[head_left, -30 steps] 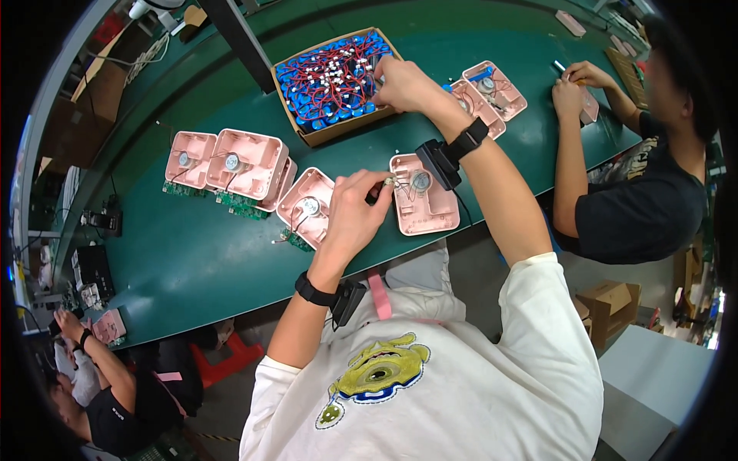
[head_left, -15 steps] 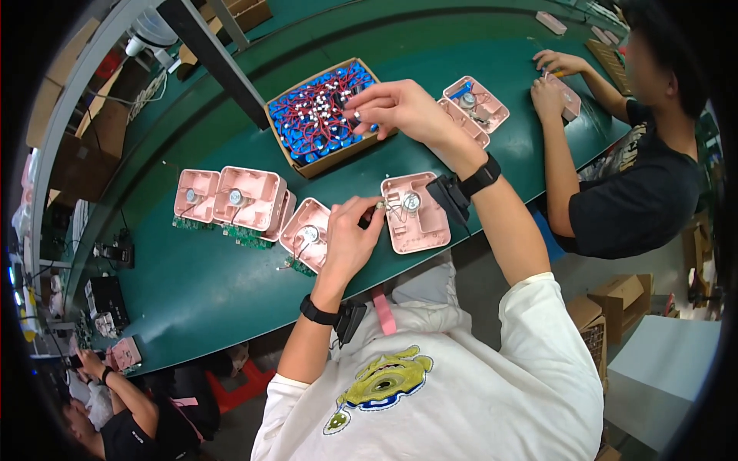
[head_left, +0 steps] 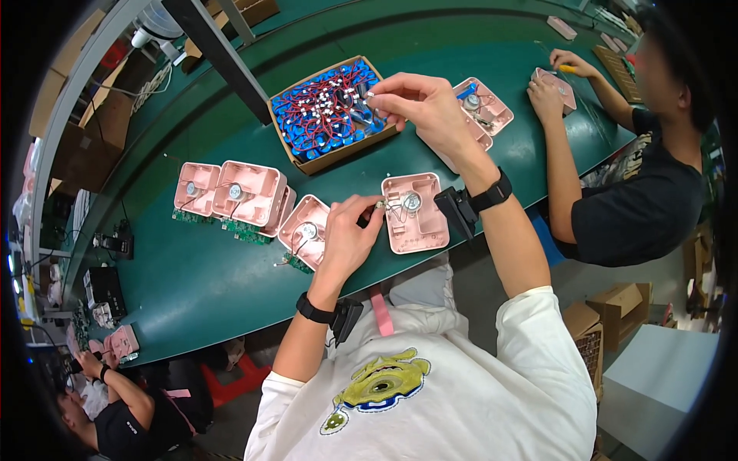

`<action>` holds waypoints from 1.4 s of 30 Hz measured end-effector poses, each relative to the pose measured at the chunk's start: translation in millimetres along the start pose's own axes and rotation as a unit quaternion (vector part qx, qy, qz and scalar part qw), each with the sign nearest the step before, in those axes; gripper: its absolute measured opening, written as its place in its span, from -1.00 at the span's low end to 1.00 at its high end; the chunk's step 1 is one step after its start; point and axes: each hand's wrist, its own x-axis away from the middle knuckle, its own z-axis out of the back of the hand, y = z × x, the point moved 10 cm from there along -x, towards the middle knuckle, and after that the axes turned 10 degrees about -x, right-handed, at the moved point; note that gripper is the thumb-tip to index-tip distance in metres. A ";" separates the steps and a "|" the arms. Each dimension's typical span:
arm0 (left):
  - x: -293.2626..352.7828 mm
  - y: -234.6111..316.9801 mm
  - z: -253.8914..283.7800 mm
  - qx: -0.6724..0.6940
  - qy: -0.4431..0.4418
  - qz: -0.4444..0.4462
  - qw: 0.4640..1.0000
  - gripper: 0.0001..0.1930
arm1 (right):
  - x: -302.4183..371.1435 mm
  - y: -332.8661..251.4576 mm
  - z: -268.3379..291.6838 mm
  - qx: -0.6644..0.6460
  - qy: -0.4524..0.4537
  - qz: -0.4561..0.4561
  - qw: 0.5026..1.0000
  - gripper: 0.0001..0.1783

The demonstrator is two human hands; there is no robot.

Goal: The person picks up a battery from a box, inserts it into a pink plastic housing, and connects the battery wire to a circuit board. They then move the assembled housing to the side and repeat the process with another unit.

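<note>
My right hand (head_left: 427, 107) is raised over the right edge of a cardboard box (head_left: 332, 164) packed with blue cylindrical batteries (head_left: 307, 146). Its thumb and forefinger pinch a small white plug (head_left: 370, 95); whether a battery hangs from it is hidden. On the bench, a pink plastic housing (head_left: 419, 230) lies with its hollow side up, a round silver speaker (head_left: 412, 200) and thin wires inside. My left hand (head_left: 352, 230) is closed at the housing's left rim, thumb and forefinger on a small pale wire connector (head_left: 380, 204).
Several pink housings (head_left: 250, 184) with green circuit boards stand left of the box; another (head_left: 300, 223) lies beside my left hand. More housings (head_left: 492, 107) sit beyond my right wrist. A co-worker (head_left: 630, 177) works at the right, another (head_left: 127, 407) at the lower left. A dark post (head_left: 219, 65) rises behind the box.
My right hand has drawn back slightly rightward from above the batteries, its fingers now pinching a white plug. The left hand stays at the housing's rim.
</note>
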 end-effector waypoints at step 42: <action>1.1 -14.6 -2.2 0.006 -0.002 0.070 0.997 -0.84 | 106.7 21.3 -48.3 0.482 -0.039 -0.084 0.871 -0.86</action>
